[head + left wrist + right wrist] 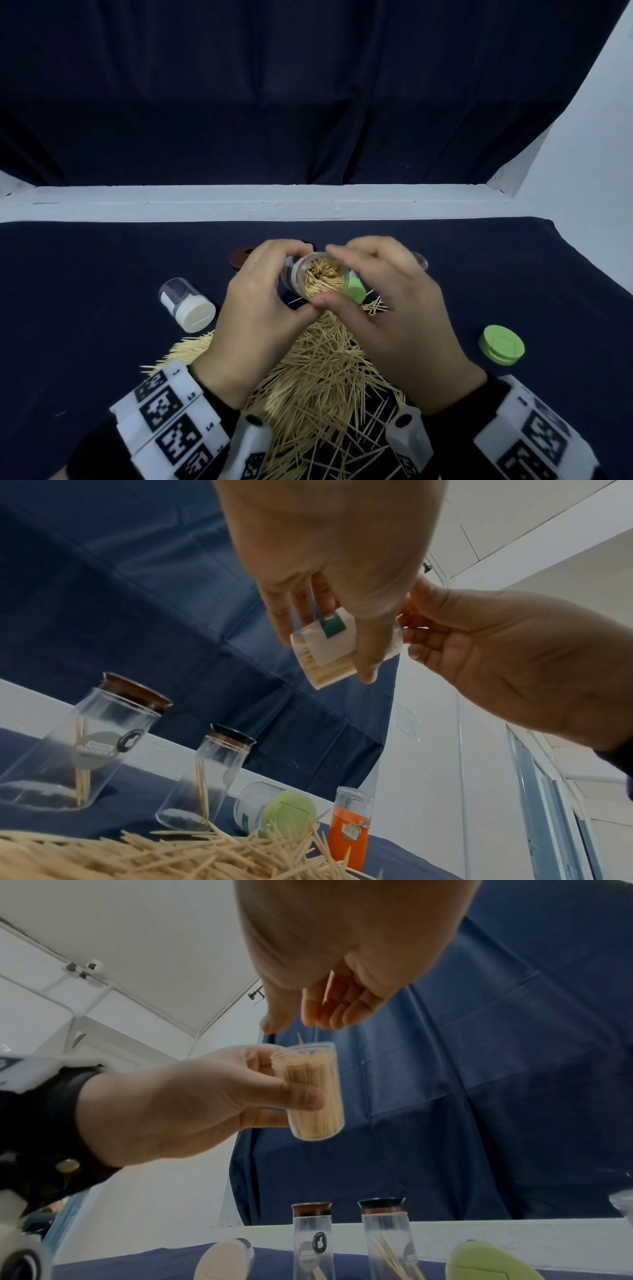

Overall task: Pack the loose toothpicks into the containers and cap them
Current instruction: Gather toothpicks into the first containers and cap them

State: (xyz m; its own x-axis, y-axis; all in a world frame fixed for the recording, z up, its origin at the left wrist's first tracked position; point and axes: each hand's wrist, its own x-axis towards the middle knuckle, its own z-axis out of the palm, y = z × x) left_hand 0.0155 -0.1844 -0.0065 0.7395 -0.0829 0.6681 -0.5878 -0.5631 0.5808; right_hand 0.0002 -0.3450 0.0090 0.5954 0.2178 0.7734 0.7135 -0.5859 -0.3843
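While left hand [253, 308] clamps packed container [317, 275] and right hand [383, 308] pinches toothpicks [310, 1031] above, risk of spillage through overfilling.

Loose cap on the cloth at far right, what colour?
Light green; the loose cap shows best in the head view.

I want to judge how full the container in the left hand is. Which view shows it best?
The right wrist view: the container shows side-on, uncapped, packed with toothpicks nearly to its rim, gripped by the left hand. The head view looks into its open mouth only. In the left wrist view, fingers and a label cover much of it.
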